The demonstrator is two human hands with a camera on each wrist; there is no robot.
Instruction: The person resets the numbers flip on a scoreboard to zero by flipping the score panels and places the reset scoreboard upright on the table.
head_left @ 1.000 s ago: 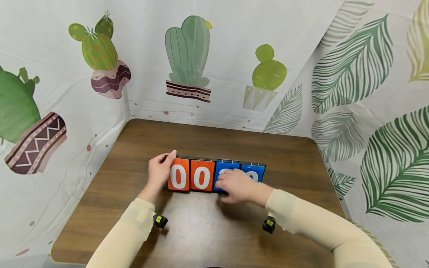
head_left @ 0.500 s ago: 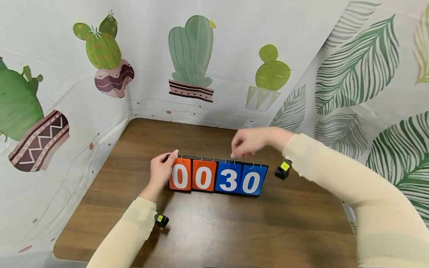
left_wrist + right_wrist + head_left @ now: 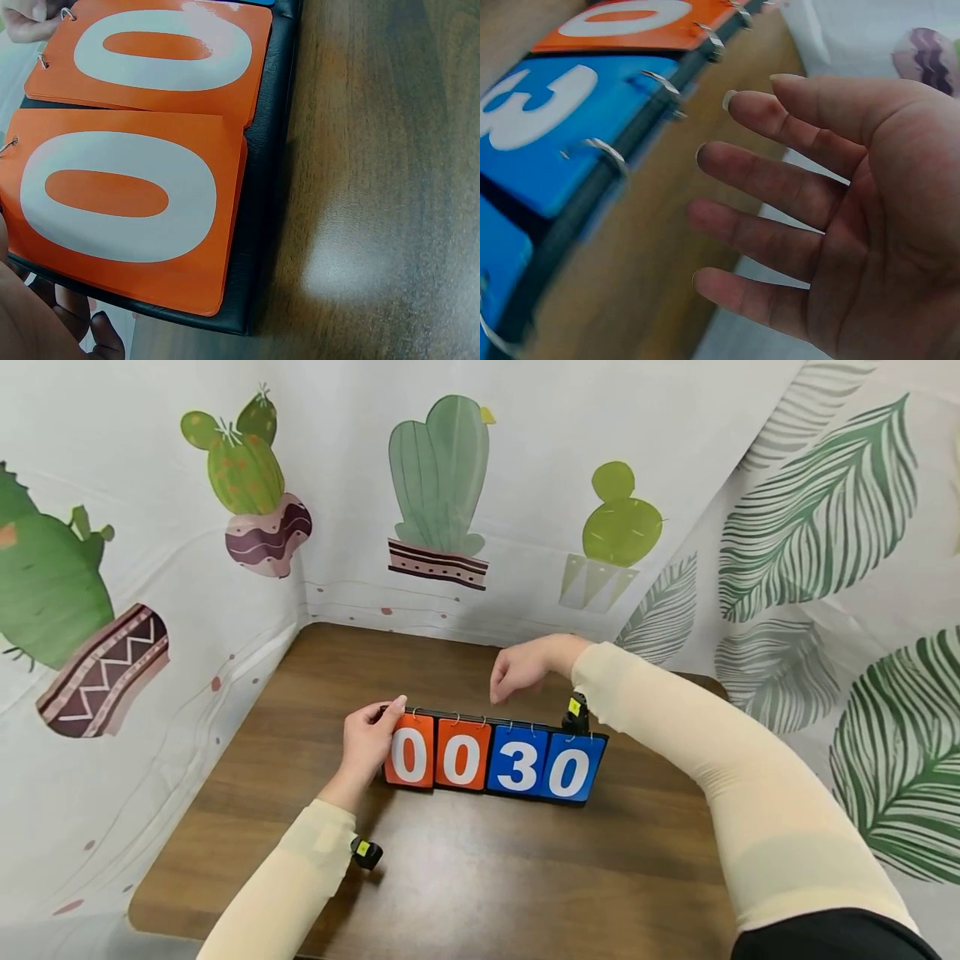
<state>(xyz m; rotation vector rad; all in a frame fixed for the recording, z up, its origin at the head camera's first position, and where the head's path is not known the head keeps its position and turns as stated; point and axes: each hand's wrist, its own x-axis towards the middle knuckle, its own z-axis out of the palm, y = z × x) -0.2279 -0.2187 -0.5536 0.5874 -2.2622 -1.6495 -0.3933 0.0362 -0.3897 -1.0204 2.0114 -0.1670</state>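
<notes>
A flip scoreboard with a black backing stands on the table, its cards hung on metal rings. Two orange cards each read 0, and the blue cards read 3 and 0. My left hand grips the board's left end, thumb at the top corner and fingers behind, as the left wrist view partly shows. Above and behind the top edge is my right hand, apart from the board and holding nothing. In the right wrist view its fingers are spread and loosely bent, near the rings.
The brown wooden table has rounded corners. Behind and beside it hangs a white curtain printed with cacti and leaves. A small black camera sits on each wrist; the right one overlaps the board's top edge in the head view.
My right hand lifted off the front of the blue cards, rose over the top edge, then shifted left behind the board. The 3 came into sight. My left hand kept its hold.
</notes>
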